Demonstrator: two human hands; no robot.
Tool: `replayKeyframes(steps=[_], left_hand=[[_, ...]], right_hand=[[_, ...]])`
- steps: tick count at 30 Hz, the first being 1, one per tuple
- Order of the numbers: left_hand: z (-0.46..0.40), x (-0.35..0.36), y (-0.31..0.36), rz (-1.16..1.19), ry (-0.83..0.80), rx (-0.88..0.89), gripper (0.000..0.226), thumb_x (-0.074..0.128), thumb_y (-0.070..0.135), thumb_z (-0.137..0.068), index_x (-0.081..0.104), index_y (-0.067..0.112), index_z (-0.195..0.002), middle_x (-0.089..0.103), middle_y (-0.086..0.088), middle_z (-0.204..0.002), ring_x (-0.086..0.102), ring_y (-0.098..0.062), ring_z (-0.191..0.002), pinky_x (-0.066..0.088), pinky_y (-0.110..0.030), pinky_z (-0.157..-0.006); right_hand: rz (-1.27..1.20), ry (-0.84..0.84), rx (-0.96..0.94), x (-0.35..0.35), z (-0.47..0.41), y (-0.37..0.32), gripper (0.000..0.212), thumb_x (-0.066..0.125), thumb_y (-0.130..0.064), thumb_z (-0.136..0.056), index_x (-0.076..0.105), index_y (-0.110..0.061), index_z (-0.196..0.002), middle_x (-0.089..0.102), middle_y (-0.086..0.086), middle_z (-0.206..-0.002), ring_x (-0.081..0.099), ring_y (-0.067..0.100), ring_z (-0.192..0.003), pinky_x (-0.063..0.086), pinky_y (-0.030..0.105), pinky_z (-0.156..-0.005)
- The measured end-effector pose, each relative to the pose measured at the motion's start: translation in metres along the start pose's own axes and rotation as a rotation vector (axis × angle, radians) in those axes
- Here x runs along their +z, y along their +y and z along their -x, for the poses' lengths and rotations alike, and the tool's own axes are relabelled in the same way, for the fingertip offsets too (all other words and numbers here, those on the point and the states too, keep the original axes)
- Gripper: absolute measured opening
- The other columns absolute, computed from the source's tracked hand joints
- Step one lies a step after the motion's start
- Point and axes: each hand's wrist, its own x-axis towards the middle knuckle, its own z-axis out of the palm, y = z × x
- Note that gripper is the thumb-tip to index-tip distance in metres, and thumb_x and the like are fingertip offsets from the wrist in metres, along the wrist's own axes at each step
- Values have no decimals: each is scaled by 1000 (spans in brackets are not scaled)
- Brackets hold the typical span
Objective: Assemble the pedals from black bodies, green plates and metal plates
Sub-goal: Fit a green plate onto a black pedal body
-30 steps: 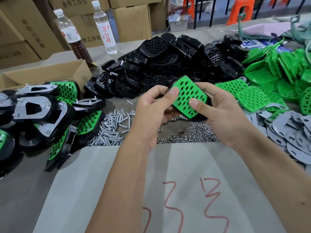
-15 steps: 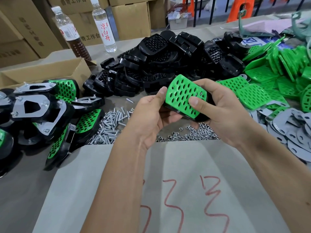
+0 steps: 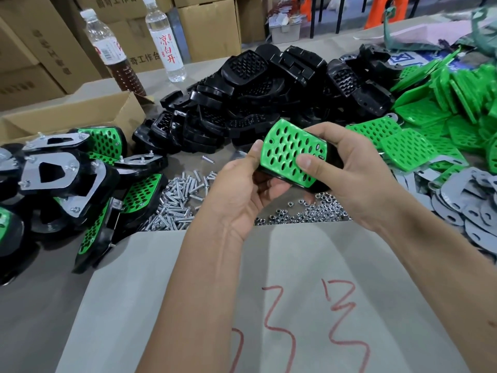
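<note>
— Pedal [image 3: 295,160] in the making: green plate on top of a black body, held in the air above the nuts [image 3: 309,210]. How are the hands set?

— Right hand [image 3: 357,179] wraps the far end, thumb pressed flat on the green face. Left hand [image 3: 247,189] pinches the near edge, thumb on the rim and fingers curled underneath.

— Is the plate seated?

— It looks flush along the near edge, but I cannot tell at the far end; the right hand hides it. I would run both thumbs across the face and check that the corner holes line up with the body before reaching for a screw.

— Where are the screws?

— Screws [image 3: 178,200] lie left of the nuts. Grey metal plates [image 3: 462,195] lie right of the nuts. Spare black bodies [image 3: 255,100] are piled behind, loose green plates [image 3: 419,133] behind and to the right.

— Any room to work?

— Finished pedals [image 3: 88,184] crowd the bench further left of the screws. The grey sheet [image 3: 269,278] in front of the nuts is the open patch; I would set the pedal down there, back from its front edge so the nuts don't scatter.
</note>
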Motion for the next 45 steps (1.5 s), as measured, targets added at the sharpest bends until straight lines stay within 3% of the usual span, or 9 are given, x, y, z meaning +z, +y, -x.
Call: replayKeyframes(steps=[12,19,26,29,32,37,41,43,45], left_hand=[[-4,3,0,77,33,-89,30,45,26,-112,62,12,-91,60,0,-61,47,-8,-44,28,-16,-37],[-6,8,-7,126,62,-16,30,45,28,-113,62,3,-111,58,-7,-74,43,-7,-45,27,-17,-40],[-1,10,-9,54,-36,71,86,53,75,-86,69,0,-125,58,-13,-95,45,-10,-62,38,-18,-45],[-1,7,-9,-26,-82,142,57,75,61,-80,73,9,-103,60,-12,-96,46,-11,-67,33,-17,-46],[-2,4,-10,-47,-98,144,38,82,38,-81,69,10,-102,70,-6,-90,53,-11,-70,34,-18,-49],[-1,6,-10,-29,-81,201,30,78,27,-73,72,6,-93,73,-7,-81,62,-8,-58,43,-15,-43],[-1,8,-12,5,-61,220,30,76,30,-74,72,8,-94,71,-5,-73,56,-6,-43,49,-22,-46],[-3,7,-11,8,-56,209,32,75,32,-76,72,7,-96,71,-7,-76,56,-8,-45,49,-23,-46],[-4,5,-11,-11,-45,167,30,76,31,-81,73,8,-98,71,-9,-82,58,-12,-55,45,-23,-47]], right_hand=[[-39,-18,-5,3,-1,-1,20,66,-3,-99,63,-5,-119,75,4,-97,74,22,-76,56,33,-48],[-101,0,2,4,-1,-2,20,70,-3,-96,60,-4,-113,76,10,-100,78,33,-81,63,41,-57],[-66,70,-39,3,-4,-1,18,71,0,-94,58,-2,-107,76,7,-94,77,26,-76,61,37,-55],[-13,72,-83,4,-5,-2,19,75,-9,-88,60,-8,-100,71,11,-90,74,30,-75,60,40,-56],[41,77,-105,4,-4,0,18,76,-11,-87,61,-11,-96,68,10,-85,70,25,-74,60,40,-59],[-21,56,-56,4,-3,4,19,76,-6,-92,64,-5,-107,73,11,-93,74,29,-82,62,44,-61],[-91,14,-6,2,-2,5,22,66,-10,-98,67,-5,-119,73,17,-109,72,37,-98,63,52,-78],[-130,-7,11,-1,-2,3,26,61,-9,-98,67,-4,-123,72,21,-112,71,44,-103,62,53,-83],[-118,-8,12,-1,-1,1,22,61,-6,-99,69,-5,-120,74,17,-107,74,42,-96,64,52,-73]])
